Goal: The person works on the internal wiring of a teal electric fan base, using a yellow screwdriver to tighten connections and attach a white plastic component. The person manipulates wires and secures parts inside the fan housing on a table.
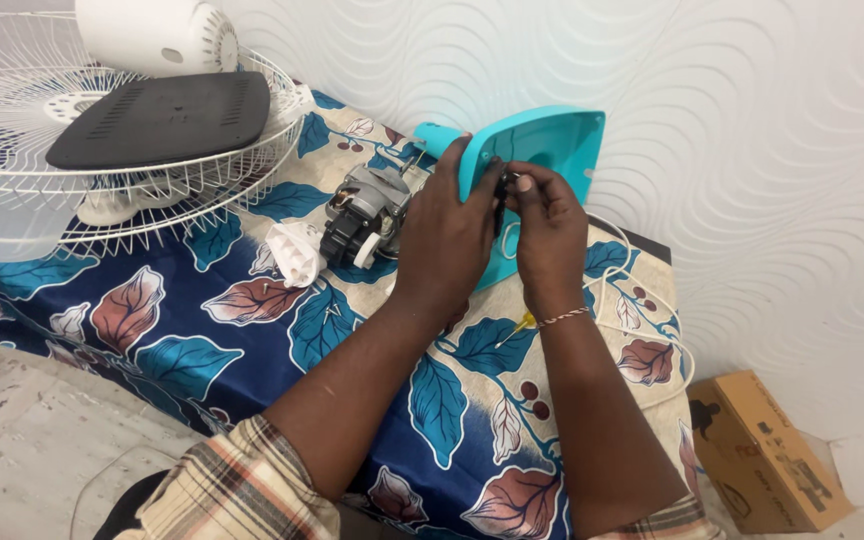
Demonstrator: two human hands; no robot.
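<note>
1. Left hand (447, 235): fingers curled around the edge of the turquoise plastic fan housing (542, 150), gripping it and holding it upright on the table.
2. Right hand (549, 225): fingertips pinched narrow on a small dark part (501, 195) at the housing face, right beside the left fingertips. Can't tell what the part is; too small and partly hidden by the fingers.
3. The 2 hands touch or nearly touch at the fingertips, both working the same spot on the housing.
4. Right wrist wears a thin red-and-white thread band (562, 318).
5. Housing sits near the far edge of the table, close to the textured white wall (752, 150), standing tilted on its edge, open side facing the person.
6. Fan motor (364, 212), grey metal with black parts, lies just left of the housing, touching or just beside the left hand.
7. White plastic piece (292, 252) lies on the cloth, just left of the motor.
8. White cable (642, 320) loops on the table to the right of the hands. A small yellow item (524, 322) shows between the forearms; can't tell what it is.
9. Table covered by a blue leaf-print cloth (182, 330).
10. Far left: white wire fan guard (12, 200) with a black flat panel (162, 118) lying on it, white rounded cover (157, 35) behind.
11. Brown cardboard box (767, 455) on the floor at the right, beside the table.
12. Plaid sleeves (242, 485) on both arms.
</note>
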